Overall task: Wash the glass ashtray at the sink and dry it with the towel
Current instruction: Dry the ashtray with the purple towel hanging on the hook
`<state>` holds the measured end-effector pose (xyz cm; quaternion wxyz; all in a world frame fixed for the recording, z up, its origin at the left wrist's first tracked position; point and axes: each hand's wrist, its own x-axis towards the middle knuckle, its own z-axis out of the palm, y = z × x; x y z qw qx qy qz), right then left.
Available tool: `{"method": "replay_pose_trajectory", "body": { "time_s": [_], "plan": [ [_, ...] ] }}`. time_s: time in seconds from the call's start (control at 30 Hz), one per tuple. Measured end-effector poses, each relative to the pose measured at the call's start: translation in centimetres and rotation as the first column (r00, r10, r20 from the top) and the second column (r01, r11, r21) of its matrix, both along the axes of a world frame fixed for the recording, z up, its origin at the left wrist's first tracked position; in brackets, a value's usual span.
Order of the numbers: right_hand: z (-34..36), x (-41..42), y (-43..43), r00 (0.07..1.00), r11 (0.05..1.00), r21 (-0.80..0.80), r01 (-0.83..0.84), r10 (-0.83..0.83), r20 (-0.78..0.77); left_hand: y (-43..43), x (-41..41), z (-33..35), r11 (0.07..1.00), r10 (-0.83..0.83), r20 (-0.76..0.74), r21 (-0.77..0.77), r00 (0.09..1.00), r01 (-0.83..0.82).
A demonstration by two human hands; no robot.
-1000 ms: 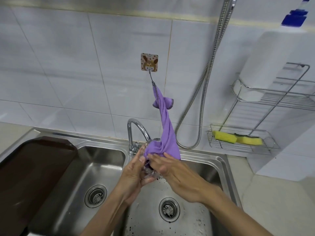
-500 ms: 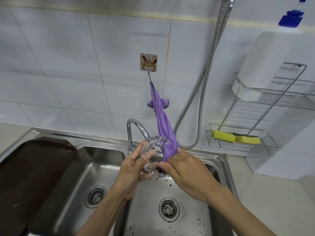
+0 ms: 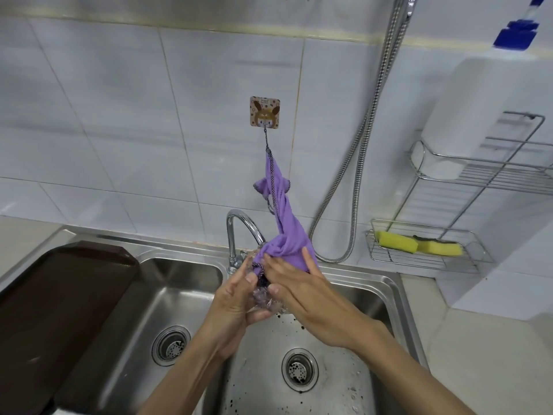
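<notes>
A purple towel (image 3: 282, 232) hangs by a cord from a square wall hook (image 3: 264, 111) and is pulled down over the sink. My left hand (image 3: 236, 301) grips the clear glass ashtray (image 3: 263, 298) from the left, above the right basin. My right hand (image 3: 305, 290) presses the towel's lower end against the top of the ashtray, with its fingers spread over the cloth. Only the ashtray's lower rim shows between my hands; the rest is covered by towel and fingers.
A double steel sink (image 3: 386, 283) lies below, with a curved tap (image 3: 239, 226) just behind my hands. A dark brown tray (image 3: 59, 298) covers the left side. A shower hose (image 3: 362, 163) hangs on the wall. A wire rack (image 3: 425, 253) at right holds yellow sponges (image 3: 398, 241).
The ashtray's rim stood exposed above my hands half a second ago; now the towel is drawn over it and my right hand has moved on top of it.
</notes>
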<state>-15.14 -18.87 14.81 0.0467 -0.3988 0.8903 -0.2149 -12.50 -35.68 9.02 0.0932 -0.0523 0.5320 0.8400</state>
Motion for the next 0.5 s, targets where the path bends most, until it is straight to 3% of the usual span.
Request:
{"method": "replay_pose_trajectory", "body": {
  "time_s": [0.23,0.37,0.5],
  "plan": [
    [0.0,-0.8,0.1,0.92,0.925,-0.326,0.197,-0.29,-0.265,0.1,-0.1,0.5,0.999,0.019,0.014,0.036,1.0,-0.02],
    [-0.5,-1.0,0.7,0.872,0.83,-0.492,0.262,-0.423,-0.248,0.1,-0.2,0.2,0.995,0.02,-0.002,0.096,1.0,-0.02],
    [-1.2,-0.9,1.0,0.847,0.759,-0.56,0.331,-0.501,-0.179,0.0,-0.2,0.2,0.996,0.003,0.01,0.091,1.0,-0.003]
  ]
}}
